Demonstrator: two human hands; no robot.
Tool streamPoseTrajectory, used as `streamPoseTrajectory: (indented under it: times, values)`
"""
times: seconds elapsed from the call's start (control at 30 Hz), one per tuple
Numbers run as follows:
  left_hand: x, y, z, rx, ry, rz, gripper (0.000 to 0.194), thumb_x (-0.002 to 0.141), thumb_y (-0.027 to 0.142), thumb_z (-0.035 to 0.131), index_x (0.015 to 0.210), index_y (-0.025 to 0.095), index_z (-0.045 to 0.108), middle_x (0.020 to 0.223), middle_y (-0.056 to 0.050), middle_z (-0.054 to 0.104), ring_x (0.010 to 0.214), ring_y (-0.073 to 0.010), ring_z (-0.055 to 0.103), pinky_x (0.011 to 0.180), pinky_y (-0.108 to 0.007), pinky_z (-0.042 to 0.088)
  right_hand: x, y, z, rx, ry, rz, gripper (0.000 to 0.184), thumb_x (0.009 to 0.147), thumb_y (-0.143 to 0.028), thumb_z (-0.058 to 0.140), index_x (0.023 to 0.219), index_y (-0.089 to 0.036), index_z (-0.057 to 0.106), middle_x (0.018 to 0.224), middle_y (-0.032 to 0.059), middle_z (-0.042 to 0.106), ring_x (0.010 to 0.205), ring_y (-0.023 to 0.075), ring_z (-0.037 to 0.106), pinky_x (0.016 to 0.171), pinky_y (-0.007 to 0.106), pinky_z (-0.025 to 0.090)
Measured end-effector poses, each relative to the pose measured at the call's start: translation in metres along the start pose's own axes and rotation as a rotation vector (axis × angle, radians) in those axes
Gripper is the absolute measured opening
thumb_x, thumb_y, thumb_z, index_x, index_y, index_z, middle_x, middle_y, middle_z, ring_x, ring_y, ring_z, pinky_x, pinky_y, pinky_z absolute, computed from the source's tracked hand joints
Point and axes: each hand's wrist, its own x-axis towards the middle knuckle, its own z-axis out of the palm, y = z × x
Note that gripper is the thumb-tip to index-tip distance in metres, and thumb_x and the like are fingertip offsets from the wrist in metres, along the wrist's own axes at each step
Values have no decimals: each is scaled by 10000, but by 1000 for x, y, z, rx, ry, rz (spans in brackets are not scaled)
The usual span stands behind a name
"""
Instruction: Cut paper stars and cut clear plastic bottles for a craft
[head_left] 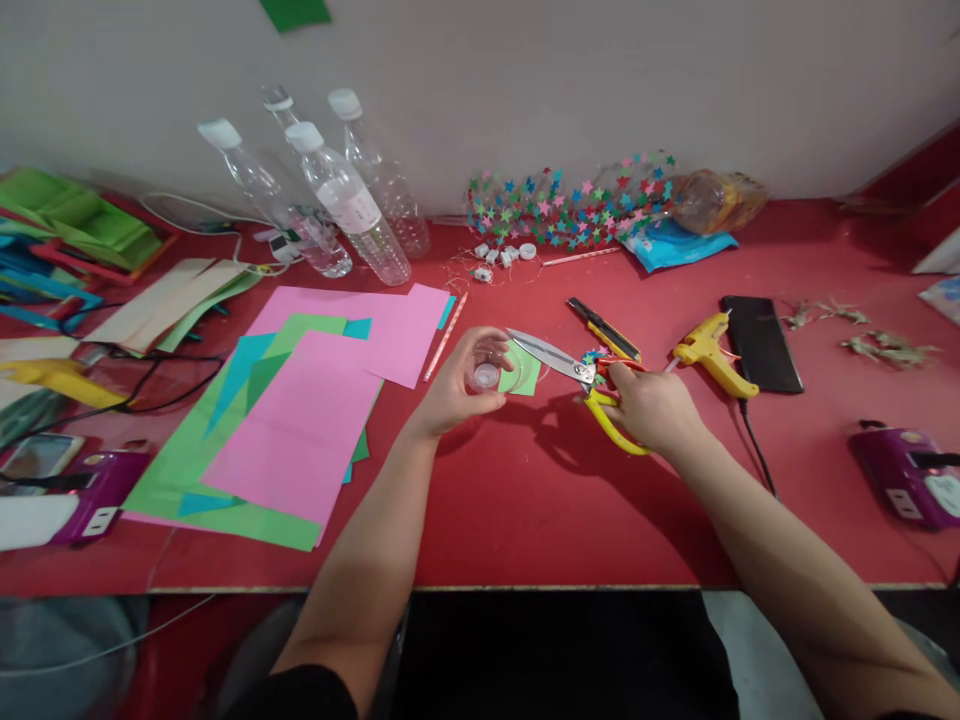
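Observation:
My left hand (459, 385) is curled around a clear plastic piece (487, 376) with a round whitish end, which looks like a cut bottle top. Behind that piece, a small light-green paper square (529, 378) lies on the table. My right hand (654, 405) grips large scissors (551, 356) by their red and yellow handles. The scissors' metal blades point left toward the plastic piece, and they look closed together. Small coloured bits (596, 355) show beside the scissors' pivot. Just beyond, a yellow-and-black utility knife (604, 330) rests on the red table (540, 520).
Pink, green and blue paper sheets (300, 420) lie at left, with clear bottles (352, 215) behind them. Star-covered plastic (562, 208) is along the wall. A yellow glue gun (716, 352), black phone (763, 342) and purple power strip (911, 475) are at right.

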Motion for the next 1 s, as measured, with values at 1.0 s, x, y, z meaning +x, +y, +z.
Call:
streamPoseTrajectory:
  times: [1.0]
  values:
    - [5,13,47,-667,142,-222,493,754,526,702,1109,207,576,1091,-63,677,840,-207,704,732,-319,534,-4,-17,3,1113,196,178,566,754,-770,499,622,-226,419,448,-63,347,427,102,352,462,248,262]
